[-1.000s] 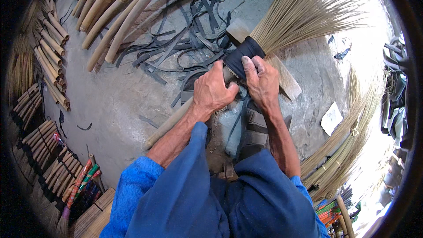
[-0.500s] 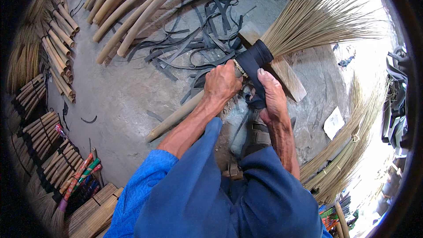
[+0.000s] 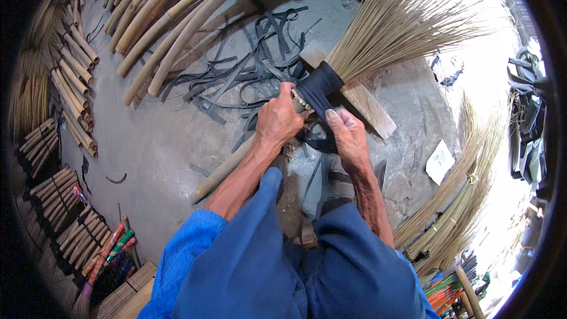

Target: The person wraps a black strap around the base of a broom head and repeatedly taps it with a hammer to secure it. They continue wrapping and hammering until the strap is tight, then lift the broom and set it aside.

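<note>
A broom [image 3: 393, 32] with a fanned head of pale dry bristles lies at a slant in front of me, its handle running down to the lower left. Black rubber strip [image 3: 319, 85] is wound round the base of the bristles. My left hand [image 3: 279, 117] is closed round the handle just below the cut bristle ends. Between the thumb and fingers of my right hand [image 3: 349, 137], the strip's loose part is pinched and drawn taut from the wrap. A wooden block [image 3: 372, 109] lies under the wrapped neck.
Loose black rubber strips [image 3: 260, 65] lie tangled on the floor beyond my left hand. Bamboo poles [image 3: 177, 35] reach in from the far left. Bundled sticks [image 3: 53, 195] line the left side. A bristle bundle [image 3: 449, 224] and a white paper piece [image 3: 440, 162] lie at right.
My right hand has moved from beside the wrap to a little below it, pulling the strip straighter. The left hand still grips the handle. The whole view has shifted slightly.
</note>
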{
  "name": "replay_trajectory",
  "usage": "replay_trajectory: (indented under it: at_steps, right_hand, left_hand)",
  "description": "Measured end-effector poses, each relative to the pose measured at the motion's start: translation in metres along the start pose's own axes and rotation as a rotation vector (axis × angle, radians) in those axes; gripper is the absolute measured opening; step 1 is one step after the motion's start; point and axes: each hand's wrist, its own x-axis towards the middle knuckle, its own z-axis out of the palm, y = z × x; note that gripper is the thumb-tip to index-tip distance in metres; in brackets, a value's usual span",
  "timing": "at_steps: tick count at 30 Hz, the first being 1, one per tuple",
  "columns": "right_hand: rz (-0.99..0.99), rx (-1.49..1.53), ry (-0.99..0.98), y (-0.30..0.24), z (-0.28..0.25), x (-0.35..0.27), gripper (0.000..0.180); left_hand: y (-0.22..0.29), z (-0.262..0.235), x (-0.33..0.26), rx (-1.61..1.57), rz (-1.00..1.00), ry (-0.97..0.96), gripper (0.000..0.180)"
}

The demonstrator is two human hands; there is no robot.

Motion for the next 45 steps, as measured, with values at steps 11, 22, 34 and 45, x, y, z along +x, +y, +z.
replay_trajectory:
  at_steps: [11,22,34,45]
  right_hand:
    - [-0.345,-0.342,0.175,-0.015,-0.009,0.023,0.031]
    - [-0.003,0.023,0.070,-0.003,-0.021,-0.020,0.033]
    - [-0.040,0.236,0.208,0.002,-0.032,-0.015,0.027]
    - [-0.295,-0.369,0.270,0.002,-0.010,0.039,0.039]
  left_hand:
    - [0.015,-0.002,0.003,-0.262,0.013,-0.105,0.076]
    - [0.028,0.012,-0.008,-0.193,0.371,0.179,0.070]
    - [0.009,0.025,-0.009,-0.252,0.610,0.301,0.028]
    - [-0.001,0.004,0.015,-0.271,0.360,0.282,0.012]
